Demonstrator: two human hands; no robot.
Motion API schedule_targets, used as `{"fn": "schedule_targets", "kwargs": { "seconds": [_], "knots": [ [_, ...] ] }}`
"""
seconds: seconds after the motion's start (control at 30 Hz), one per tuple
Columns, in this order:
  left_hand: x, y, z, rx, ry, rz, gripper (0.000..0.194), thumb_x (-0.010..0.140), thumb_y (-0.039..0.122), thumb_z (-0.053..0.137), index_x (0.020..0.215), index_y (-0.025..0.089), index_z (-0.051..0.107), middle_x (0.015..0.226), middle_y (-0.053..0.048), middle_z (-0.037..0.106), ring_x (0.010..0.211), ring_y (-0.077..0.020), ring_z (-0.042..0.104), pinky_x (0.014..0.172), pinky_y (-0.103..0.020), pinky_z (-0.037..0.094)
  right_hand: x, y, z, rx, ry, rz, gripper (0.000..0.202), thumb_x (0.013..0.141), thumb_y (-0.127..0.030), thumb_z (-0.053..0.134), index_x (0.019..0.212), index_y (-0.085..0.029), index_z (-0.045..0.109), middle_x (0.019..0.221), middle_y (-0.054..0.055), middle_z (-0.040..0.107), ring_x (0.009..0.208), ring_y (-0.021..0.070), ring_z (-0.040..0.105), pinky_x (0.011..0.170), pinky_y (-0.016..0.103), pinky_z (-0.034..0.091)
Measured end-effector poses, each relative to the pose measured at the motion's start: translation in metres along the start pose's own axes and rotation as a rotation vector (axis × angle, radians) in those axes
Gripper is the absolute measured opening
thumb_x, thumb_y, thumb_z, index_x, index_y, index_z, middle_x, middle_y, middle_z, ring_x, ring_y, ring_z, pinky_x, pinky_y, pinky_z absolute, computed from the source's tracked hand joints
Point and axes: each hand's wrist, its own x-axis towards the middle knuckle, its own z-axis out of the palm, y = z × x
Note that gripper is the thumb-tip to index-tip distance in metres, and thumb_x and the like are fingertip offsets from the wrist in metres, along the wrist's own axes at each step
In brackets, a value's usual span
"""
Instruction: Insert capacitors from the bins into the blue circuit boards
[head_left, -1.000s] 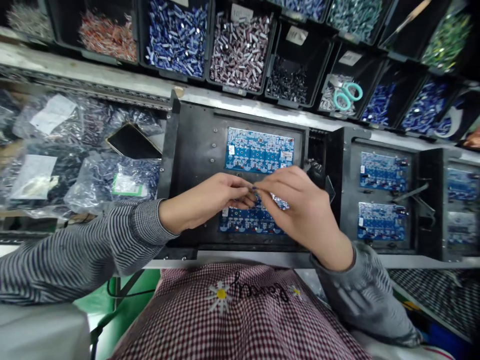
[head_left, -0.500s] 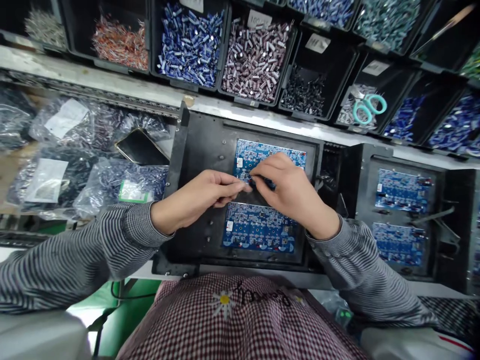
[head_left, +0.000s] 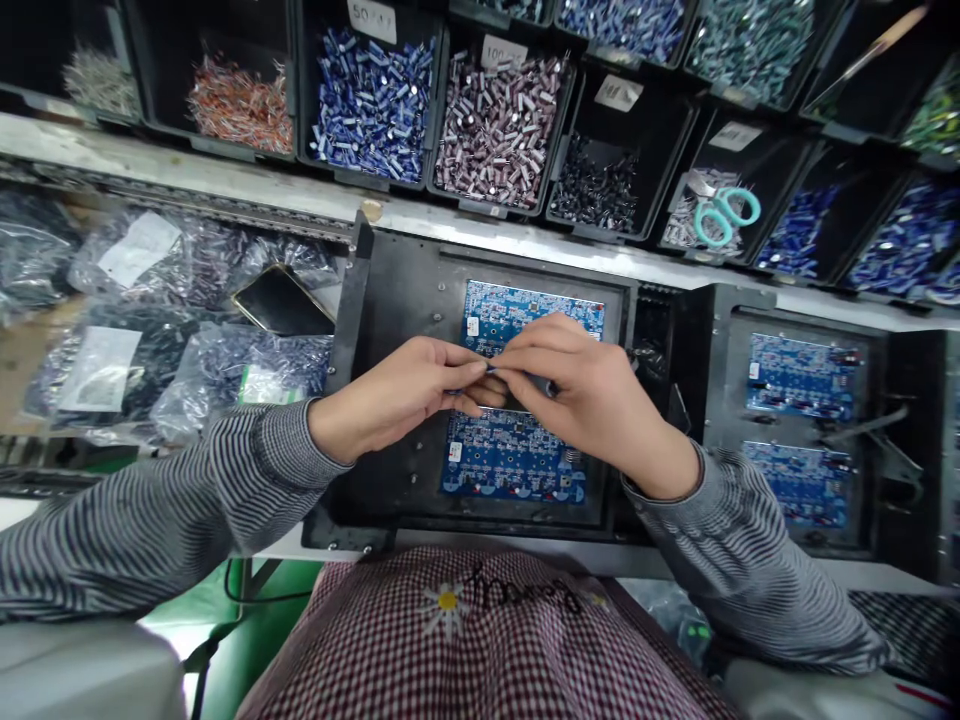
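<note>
Head view: the right hand (head_left: 592, 385), pinched on a tiny blue part (head_left: 491, 369), has just closed up against the left hand (head_left: 420, 385), grip unclear, keeping that part above the circuit boards (head_left: 510, 460).

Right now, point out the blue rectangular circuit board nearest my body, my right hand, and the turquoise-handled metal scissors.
Nearest blue rectangular circuit board (head_left: 514, 457): head view, middle of its face.
Your right hand (head_left: 581, 383): head view, back of the hand.
Turquoise-handled metal scissors (head_left: 725, 208): head view, where handle loops meet.
</note>
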Motion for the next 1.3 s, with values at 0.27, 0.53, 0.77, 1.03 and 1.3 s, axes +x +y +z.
{"fn": "schedule_targets", "kwargs": {
  "seconds": [0.27, 0.53, 0.77, 1.03, 1.3],
  "knots": [
    [0.002, 0.001, 0.005, 0.21, 0.035, -0.015, 0.012, 0.083, 0.018, 0.067, 0.086, 0.007, 0.068, 0.073, -0.007, 0.066, 0.056, -0.0072, 0.058, 0.046, -0.015, 0.039, -0.014, 0.022, -0.006, -0.177, -0.053, 0.121, 0.015, 0.083, -0.013, 0.051, 0.08, -0.019, 0.065, 0.081, 0.006, 0.066, 0.083, 0.0211, 0.057, 0.079, 0.036, 0.048],
    [0.005, 0.001, 0.007, 0.2, 0.068, 0.066, 0.014, 0.082, 0.022, 0.067, 0.085, 0.009, 0.071, 0.066, -0.001, 0.054, 0.051, -0.0025, 0.038, 0.045, -0.016, 0.024, -0.018, 0.028, -0.005, -0.158, -0.08, 0.062, 0.022, 0.09, -0.018, 0.046, 0.09, -0.019, 0.068, 0.088, 0.008, 0.066, 0.09, 0.0214, 0.055, 0.083, 0.038, 0.047],
    [0.001, -0.002, 0.019, 0.159, -0.077, 0.081, 0.035, 0.085, 0.02, 0.061, 0.12, 0.014, 0.061, 0.079, -0.004, 0.06, 0.056, -0.0052, 0.039, 0.049, -0.019, 0.023, -0.017, 0.004, -0.012, 0.075, 0.053, -0.002, 0.015, 0.088, -0.021, 0.054, 0.094, -0.021, 0.068, 0.089, 0.004, 0.069, 0.088, 0.0173, 0.06, 0.083, 0.035, 0.05],
    [0.047, 0.112, -0.024, 0.814, 0.538, 0.896, 0.029, 0.086, 0.003, 0.047, 0.107, 0.013, 0.064, 0.1, -0.005, 0.066, 0.094, -0.0142, 0.054, 0.09, -0.028, 0.038, -0.032, 0.011, -0.033, -0.034, 0.222, 0.135, 0.012, 0.083, -0.015, 0.058, 0.09, -0.02, 0.067, 0.083, 0.005, 0.07, 0.08, 0.0172, 0.062, 0.076, 0.033, 0.052],
    [0.12, 0.153, -0.012, 1.418, 0.62, 0.719, 0.028, 0.084, -0.002, 0.048, 0.092, 0.021, 0.062, 0.107, -0.008, 0.052, 0.117, -0.0247, 0.029, 0.1, -0.033, 0.018, -0.044, 0.035, -0.029, -0.158, 0.14, 0.203, 0.019, 0.087, -0.017, 0.052, 0.1, -0.019, 0.066, 0.087, 0.006, 0.07, 0.083, 0.0186, 0.062, 0.075, 0.035, 0.053]
  ]
}}
